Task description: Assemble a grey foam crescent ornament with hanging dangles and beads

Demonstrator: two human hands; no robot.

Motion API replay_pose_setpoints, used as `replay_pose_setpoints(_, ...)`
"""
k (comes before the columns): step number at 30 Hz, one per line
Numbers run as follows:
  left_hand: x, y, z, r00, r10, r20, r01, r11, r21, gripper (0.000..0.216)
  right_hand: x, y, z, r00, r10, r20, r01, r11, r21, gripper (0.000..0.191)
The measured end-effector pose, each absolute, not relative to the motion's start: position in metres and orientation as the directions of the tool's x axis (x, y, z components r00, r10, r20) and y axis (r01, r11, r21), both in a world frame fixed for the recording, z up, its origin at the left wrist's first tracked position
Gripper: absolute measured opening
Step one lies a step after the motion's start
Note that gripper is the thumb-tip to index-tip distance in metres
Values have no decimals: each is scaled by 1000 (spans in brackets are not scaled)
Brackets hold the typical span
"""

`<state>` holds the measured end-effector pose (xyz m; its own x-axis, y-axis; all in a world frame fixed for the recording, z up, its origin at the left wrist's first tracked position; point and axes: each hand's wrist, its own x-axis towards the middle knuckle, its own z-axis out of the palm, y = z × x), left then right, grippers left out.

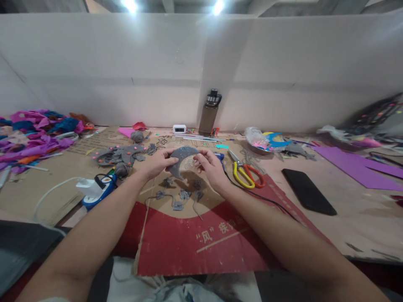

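Note:
A grey crescent-shaped felt piece (181, 158) is held up over the table between both hands. My left hand (158, 162) pinches its left side. My right hand (210, 167) grips its right end with fingers curled. Below the hands, several small grey felt cut-outs (179, 195) with thin stems lie on a flattened red and brown cardboard sheet (201, 247).
Yellow and red scissors (245, 173) lie right of my hands, a black phone (307, 191) further right. A blue glue gun (100, 188) and white cable sit left. Grey felt shapes (121, 155), coloured scraps (31, 134), a bottle (210, 112), purple sheets (359, 167) surround.

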<state>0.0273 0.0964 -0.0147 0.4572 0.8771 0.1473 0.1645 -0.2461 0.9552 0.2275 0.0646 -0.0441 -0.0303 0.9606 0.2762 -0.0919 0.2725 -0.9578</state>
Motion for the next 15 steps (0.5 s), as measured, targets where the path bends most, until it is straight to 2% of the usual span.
replay_pose_setpoints(5,27,96,-15,487,867,101,179,-213,960,31,226,60,-38,-55,962,266,-145,256,-956,25)
replay_pose_setpoints(15,26,103,-18,381,915,134,64,-171,983,35,227,62,-40,21,974,227,-246,225,-943,23)
